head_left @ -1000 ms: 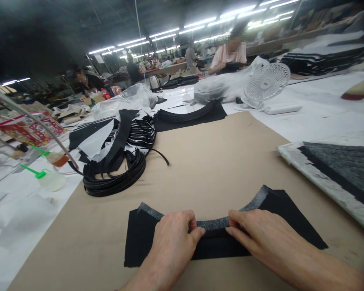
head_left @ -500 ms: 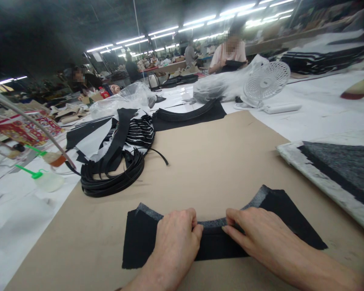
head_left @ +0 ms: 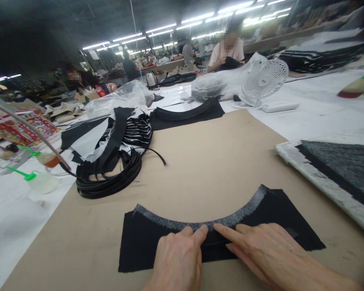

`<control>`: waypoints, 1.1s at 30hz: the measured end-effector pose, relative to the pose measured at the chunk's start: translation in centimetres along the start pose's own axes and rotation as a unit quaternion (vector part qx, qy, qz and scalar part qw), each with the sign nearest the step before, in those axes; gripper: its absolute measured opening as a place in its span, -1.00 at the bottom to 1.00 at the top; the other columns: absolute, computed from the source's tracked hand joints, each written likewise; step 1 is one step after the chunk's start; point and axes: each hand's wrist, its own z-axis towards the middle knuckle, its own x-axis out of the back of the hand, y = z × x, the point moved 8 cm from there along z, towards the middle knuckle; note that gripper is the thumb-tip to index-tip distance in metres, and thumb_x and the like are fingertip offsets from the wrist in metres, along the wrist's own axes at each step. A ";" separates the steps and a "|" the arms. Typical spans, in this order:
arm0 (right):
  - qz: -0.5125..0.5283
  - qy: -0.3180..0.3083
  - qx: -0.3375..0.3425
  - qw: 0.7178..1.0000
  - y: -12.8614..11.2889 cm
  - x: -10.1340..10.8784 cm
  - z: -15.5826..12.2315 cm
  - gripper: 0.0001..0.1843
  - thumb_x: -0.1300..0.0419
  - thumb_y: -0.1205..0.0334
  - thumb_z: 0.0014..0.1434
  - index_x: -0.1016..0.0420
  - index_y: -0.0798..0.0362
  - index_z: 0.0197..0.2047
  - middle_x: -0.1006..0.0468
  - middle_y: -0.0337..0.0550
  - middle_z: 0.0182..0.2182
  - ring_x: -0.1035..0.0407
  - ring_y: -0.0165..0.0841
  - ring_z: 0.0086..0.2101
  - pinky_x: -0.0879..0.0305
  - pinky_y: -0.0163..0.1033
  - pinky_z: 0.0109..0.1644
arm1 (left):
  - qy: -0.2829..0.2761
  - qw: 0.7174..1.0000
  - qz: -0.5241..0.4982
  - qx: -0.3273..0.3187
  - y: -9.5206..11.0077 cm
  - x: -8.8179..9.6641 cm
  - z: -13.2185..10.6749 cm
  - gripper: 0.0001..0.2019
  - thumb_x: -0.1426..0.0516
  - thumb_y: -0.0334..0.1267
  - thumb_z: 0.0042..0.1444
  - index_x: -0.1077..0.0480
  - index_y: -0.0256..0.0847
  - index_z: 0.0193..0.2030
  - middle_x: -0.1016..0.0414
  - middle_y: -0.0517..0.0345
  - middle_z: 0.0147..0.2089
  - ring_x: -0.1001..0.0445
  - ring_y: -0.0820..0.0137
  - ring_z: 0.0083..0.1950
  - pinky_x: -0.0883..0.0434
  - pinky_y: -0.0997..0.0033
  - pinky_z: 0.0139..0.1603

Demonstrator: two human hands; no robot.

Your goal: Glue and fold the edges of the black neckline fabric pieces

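Note:
A black fabric piece [head_left: 139, 246] lies flat in front of me, its upper edge curving in a deep dip. Along that curve runs a speckled grey band [head_left: 242, 213]. My left hand [head_left: 180, 252] rests on the piece, index fingertip pressed on the band near the middle of the curve, with the other fingers bent. Close beside it, my right hand [head_left: 261, 246] lays its stretched index finger at the band, with the thumb apart below. The two index fingertips are a small gap apart. Neither hand grips anything, and both cover part of the lower black fabric.
Brown board [head_left: 197, 169] covers the table under the piece. A coil of black strips [head_left: 109, 184], a finished-looking curved black piece [head_left: 188, 115] and a white fan [head_left: 263, 83] stand beyond. Grey-black panels [head_left: 342, 165] lie right; a green-tipped bottle [head_left: 42, 182] lies left. People sit farther back.
Both hands have gone from pinching the curved edge to pressing it with their index fingertips, slightly lower. More of the grey band shows now. The view has shifted slightly.

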 end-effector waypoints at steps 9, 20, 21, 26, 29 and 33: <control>-0.062 0.034 0.006 0.997 -0.8 0.5 -0.7 -0.43 -0.18 0.40 0.05 -0.31 -0.11 0.15 -0.56 -0.33 -0.46 -0.39 -0.35 -0.63 0.12 -0.22 -0.57 | -0.036 0.999 0.019 0.007 -0.1 -1.0 0.2 -0.47 0.11 -0.36 0.23 -0.15 0.11 0.31 -0.54 0.05 -0.12 -0.60 0.10 -0.22 -0.52 0.15 -0.26; -0.054 0.061 -0.008 0.997 -0.7 -0.3 -1.4 -0.35 -0.09 0.47 0.02 -0.19 -0.06 0.20 -0.52 -0.36 -0.47 -0.39 -0.31 -0.62 0.21 -0.17 -0.55 | -0.075 0.996 0.008 0.036 -0.4 -1.4 0.5 -0.43 0.08 -0.41 0.21 -0.13 0.15 0.33 -0.54 0.07 -0.04 -0.59 0.11 -0.12 -0.52 0.17 -0.17; -0.054 0.063 -0.009 0.997 -0.7 -0.4 -1.5 -0.35 -0.09 0.47 0.02 -0.18 -0.06 0.20 -0.52 -0.36 -0.48 -0.39 -0.32 -0.62 0.22 -0.16 -0.55 | -0.075 0.997 0.006 0.036 -0.4 -1.5 0.5 -0.43 0.09 -0.41 0.22 -0.13 0.16 0.33 -0.54 0.07 -0.03 -0.59 0.12 -0.11 -0.52 0.19 -0.17; -0.036 0.075 -0.020 0.996 -0.6 -0.1 -1.7 -0.40 -0.08 0.43 0.09 -0.19 -0.07 0.21 -0.49 -0.35 -0.51 -0.34 -0.40 -0.63 0.17 -0.20 -0.57 | -0.050 0.997 -0.025 0.046 -0.7 -1.3 0.3 -0.46 0.09 -0.38 0.25 -0.11 0.10 0.34 -0.53 0.03 0.03 -0.57 0.16 -0.04 -0.49 0.22 -0.08; -0.035 0.081 -0.025 0.996 -0.6 0.4 -1.7 -0.44 -0.06 0.42 0.12 -0.23 -0.08 0.20 -0.49 -0.33 -0.52 -0.34 -0.40 -0.63 0.13 -0.24 -0.57 | -0.036 0.997 -0.042 0.048 -0.8 -1.1 0.3 -0.49 0.08 -0.37 0.24 -0.14 0.06 0.32 -0.53 0.02 0.06 -0.55 0.17 -0.01 -0.48 0.22 -0.05; -0.035 0.085 -0.017 0.996 -0.5 0.2 -1.9 -0.42 -0.06 0.43 0.12 -0.23 -0.08 0.21 -0.49 -0.32 -0.52 -0.34 -0.41 -0.63 0.09 -0.27 -0.56 | -0.017 0.998 -0.046 0.046 -1.0 -1.3 0.1 -0.57 0.10 -0.35 0.26 -0.27 0.07 0.22 -0.53 0.06 0.03 -0.56 0.18 -0.02 -0.48 0.26 -0.06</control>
